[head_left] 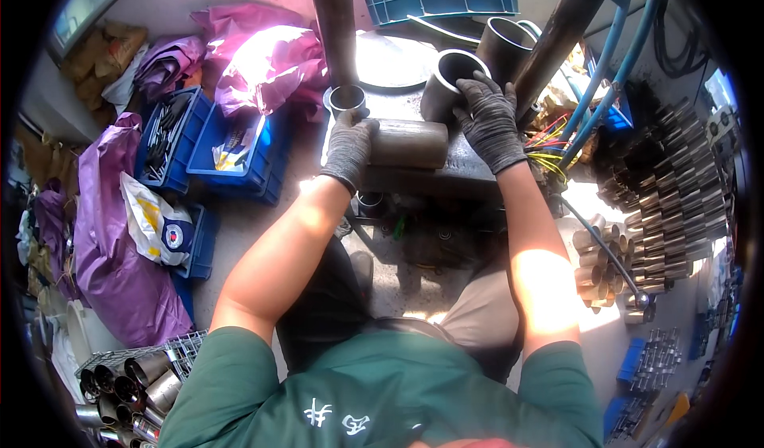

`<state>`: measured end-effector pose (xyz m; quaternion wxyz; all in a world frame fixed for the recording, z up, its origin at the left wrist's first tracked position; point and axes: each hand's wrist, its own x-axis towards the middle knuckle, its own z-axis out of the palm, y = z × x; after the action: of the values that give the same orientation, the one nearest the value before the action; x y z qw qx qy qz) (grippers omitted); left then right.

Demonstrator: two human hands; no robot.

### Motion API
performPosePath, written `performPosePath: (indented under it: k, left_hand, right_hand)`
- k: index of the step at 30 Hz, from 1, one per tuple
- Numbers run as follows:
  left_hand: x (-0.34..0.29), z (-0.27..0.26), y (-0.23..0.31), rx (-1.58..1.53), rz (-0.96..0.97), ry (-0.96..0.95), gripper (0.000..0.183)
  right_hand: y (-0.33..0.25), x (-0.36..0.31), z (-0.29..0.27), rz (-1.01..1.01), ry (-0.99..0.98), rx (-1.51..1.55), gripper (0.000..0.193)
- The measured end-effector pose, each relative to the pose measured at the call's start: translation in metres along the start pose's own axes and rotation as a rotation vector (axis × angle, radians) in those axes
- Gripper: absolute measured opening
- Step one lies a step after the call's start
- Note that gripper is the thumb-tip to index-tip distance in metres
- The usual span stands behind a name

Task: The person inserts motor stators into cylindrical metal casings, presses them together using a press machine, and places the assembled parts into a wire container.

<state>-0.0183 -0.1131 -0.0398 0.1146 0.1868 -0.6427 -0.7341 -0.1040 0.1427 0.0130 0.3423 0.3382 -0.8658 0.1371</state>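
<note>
My left hand [348, 150], in a grey knit glove, is closed round a small metal tube [348, 98], its round rim showing above my fingers. This tube stands directly below a dark upright bar [332, 30]. To the right of that hand a wide metal tube [410, 144] lies on its side on the metal worktable [469, 165]. My right hand [489, 122], gloved the same way, grips the rim and side of a thick-walled dark tube [442, 94] that stands tilted, its opening upward. My glove partly hides that tube's right side.
Another dark tube [504, 44] stands behind, beside a slanting dark post [557, 42]. Blue bins [239, 153] and purple sacks [119, 241] sit at left. Blue hoses [613, 82] hang at right, near stacked metal tubes [676, 201]. A wire basket of tubes [187, 352] is lower left.
</note>
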Motion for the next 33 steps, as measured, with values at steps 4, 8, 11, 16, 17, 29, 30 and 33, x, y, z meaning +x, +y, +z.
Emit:
performPosePath:
  k: [4,8,11,16,17,29,30,33]
  left_hand:
    - [0.000,0.008,-0.005,0.118,0.027,-0.036,0.046]
    - [-0.004,0.013,0.000,0.117,-0.063,-0.166,0.052]
    - [-0.009,0.022,0.004,0.110,-0.051,-0.230,0.056]
    - [-0.023,0.042,-0.004,0.010,0.037,-0.304,0.054]
    - [-0.027,0.049,-0.004,0.057,0.175,-0.292,0.051]
    - [-0.021,0.078,0.002,0.157,0.082,-0.410,0.062]
    - [-0.019,0.080,0.003,0.158,0.060,-0.398,0.062]
    - [-0.028,0.084,0.006,0.186,0.084,-0.383,0.063]
  right_hand:
    - [0.000,-0.012,-0.002,0.118,0.067,0.121,0.045]
    - [-0.010,-0.039,-0.030,1.007,-0.480,0.816,0.047]
    - [-0.005,-0.060,-0.043,1.181,-0.655,1.248,0.048]
    - [-0.033,-0.076,-0.031,1.265,-0.416,1.570,0.046]
    - [-0.035,-0.079,-0.029,1.220,-0.329,1.524,0.043]
    - [0.014,-0.092,-0.018,1.114,-0.245,1.258,0.044]
    - [0.012,-0.088,-0.023,1.183,-0.230,1.414,0.046]
    - [0.023,-0.100,-0.003,1.187,-0.213,1.345,0.048]
